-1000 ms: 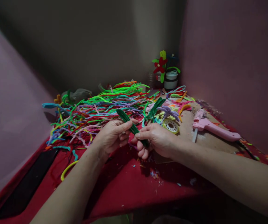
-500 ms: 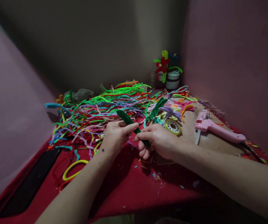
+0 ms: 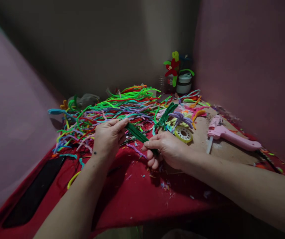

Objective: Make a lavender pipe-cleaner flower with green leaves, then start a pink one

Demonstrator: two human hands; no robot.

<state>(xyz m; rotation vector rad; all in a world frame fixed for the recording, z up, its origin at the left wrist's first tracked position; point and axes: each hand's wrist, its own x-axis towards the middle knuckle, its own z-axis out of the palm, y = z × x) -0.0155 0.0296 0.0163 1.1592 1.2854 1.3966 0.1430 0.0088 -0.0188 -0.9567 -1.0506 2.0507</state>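
Dark green fuzzy strip (image 3: 137, 133) is slanting between both hands, above the red cloth (image 3: 132, 205). Left hand (image 3: 109, 134) is pinching its far end between thumb and fingers; right hand (image 3: 166, 147) is pinching near its other end, remaining fingers curling beneath. Beyond the right hand, a yellow-rimmed spool (image 3: 183, 133) is lying on the brown board (image 3: 200, 141), a dark green bundle (image 3: 167, 114) near it; a pink glue gun (image 3: 235, 139) is resting farther right. Multicoloured fuzzy stems (image 3: 122, 108) are spreading behind the left hand. Containers, at back: pale cup (image 3: 183, 87) is standing with lid on, contents hidden; red fuzzy flower (image 3: 173, 68) is showing beside it, base unclear. Translucent plastic bag (image 3: 87, 99) is slumping at back left, contents indistinct.
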